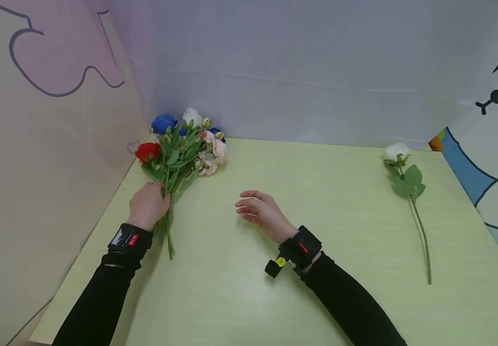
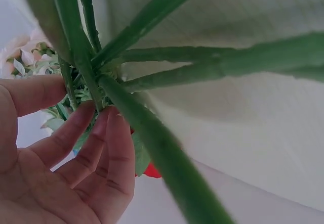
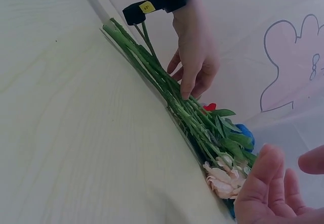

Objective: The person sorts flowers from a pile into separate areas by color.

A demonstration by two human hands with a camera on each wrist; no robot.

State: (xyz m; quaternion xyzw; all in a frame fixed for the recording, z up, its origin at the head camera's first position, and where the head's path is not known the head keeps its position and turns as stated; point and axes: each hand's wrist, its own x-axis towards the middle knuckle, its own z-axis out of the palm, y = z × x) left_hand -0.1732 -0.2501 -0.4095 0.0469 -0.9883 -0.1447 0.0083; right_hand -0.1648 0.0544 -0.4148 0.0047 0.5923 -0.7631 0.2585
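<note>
1. Your left hand (image 1: pixel 147 205) has its thumb and fingers curled on a bundle of flowers with long green stems (image 1: pixel 176 156). The gap between them is small and stems fill it; how many are really pinched, I cannot tell.
2. The bundle goes through this grip. The flower heads are beyond it, and the bare stem ends come back on the near side, towards you.
3. Just beyond the grip is a red rose (image 1: pixel 148 152). Farther beyond are a bright blue rose (image 1: pixel 163 123) and a full white rose (image 1: pixel 192 117). Pale pink ruffled blossoms (image 1: pixel 212 153) are beyond and to the right.
4. Your right hand (image 1: pixel 266 214) is to the right of the grip, apart from the bundle. Its fingers are loosely bent, and it holds nothing.
5. Well apart, far to the right of the grip, a single white rose with green leaves (image 1: pixel 412 182) lies on the pale yellow-green tabletop (image 1: pixel 218 298).
6. Nearer to you than the grip, the black left wristband (image 1: pixel 129 238) carries a red label (image 1: pixel 133 240). The black right wristband (image 1: pixel 302 246) carries a similar one. The small black camera (image 1: pixel 273 269) by your right wrist has a yellow sticker (image 1: pixel 281 261). The writing is too small to read.
</note>
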